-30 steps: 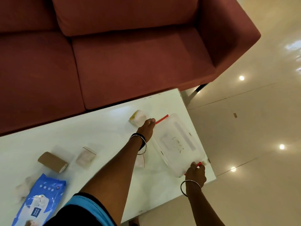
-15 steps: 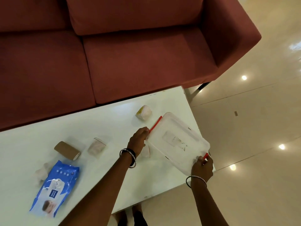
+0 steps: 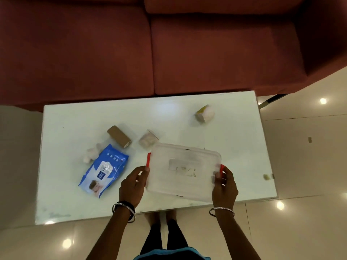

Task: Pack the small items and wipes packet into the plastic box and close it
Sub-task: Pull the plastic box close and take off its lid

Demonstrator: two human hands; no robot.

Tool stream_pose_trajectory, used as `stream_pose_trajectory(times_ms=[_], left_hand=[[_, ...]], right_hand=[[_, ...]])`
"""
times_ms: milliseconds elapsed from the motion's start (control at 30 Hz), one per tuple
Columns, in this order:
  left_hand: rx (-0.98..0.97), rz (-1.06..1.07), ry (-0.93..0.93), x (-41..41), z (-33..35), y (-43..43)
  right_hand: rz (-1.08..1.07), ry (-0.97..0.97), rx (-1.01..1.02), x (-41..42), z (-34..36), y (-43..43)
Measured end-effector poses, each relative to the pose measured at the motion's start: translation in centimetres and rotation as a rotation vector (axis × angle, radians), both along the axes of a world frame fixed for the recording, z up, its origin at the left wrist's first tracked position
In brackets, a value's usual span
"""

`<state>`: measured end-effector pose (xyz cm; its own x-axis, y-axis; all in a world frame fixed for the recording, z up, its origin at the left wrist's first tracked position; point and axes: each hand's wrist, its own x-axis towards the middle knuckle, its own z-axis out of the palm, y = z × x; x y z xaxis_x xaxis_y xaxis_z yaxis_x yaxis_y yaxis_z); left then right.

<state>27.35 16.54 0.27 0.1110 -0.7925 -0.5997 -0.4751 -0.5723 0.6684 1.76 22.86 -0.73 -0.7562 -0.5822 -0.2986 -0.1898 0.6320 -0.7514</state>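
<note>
The plastic box (image 3: 183,171), clear with its lid on, is over the near right part of the white table (image 3: 75,119). I cannot tell if it rests on the table or is lifted a little. Its long axis goes from left to right, with the right end turned slightly toward the person. The lid faces up.

The left hand (image 3: 134,186) grips the left short end just under the red latch (image 3: 148,159), with the fingers curled on the edge. The right hand (image 3: 224,186) grips the right short end, with the thumb on the lid beside the other red latch (image 3: 222,168).

The blue wipes packet (image 3: 104,170) lies flat to the left of the box, its long axis diagonal, from near left to far right. Behind it are a brown roll (image 3: 119,136), a small clear container (image 3: 148,141) and a white bundle (image 3: 91,154). A yellow-white roll (image 3: 204,114) lies far right.
</note>
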Motion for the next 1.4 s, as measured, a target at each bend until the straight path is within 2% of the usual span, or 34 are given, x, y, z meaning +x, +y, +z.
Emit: stream_pose_trajectory(times_ms=[133, 367, 900, 1300, 1400], left_hand=[[-0.021, 0.053, -0.142, 3.2, -1.3, 1.3], [-0.018, 0.111, -0.261, 6.2, -4.1, 1.3], [-0.208, 0.046, -0.333, 7.2, -9.0, 0.8], [0.190, 0.250, 0.015, 7.8, -11.6, -1.2], [0.236, 0.274, 0.106, 8.0, -12.4, -1.3]], right_hand=[[0.132, -0.014, 0.019, 3.1, -1.2, -0.5], [0.261, -0.001, 0.022, 6.4, -4.1, -2.2], [0.254, 0.042, 0.050, 7.0, -7.4, -3.0], [0.276, 0.169, 0.043, 7.1, -8.4, -2.9], [0.139, 0.089, 0.140, 6.3, -10.0, -2.9]])
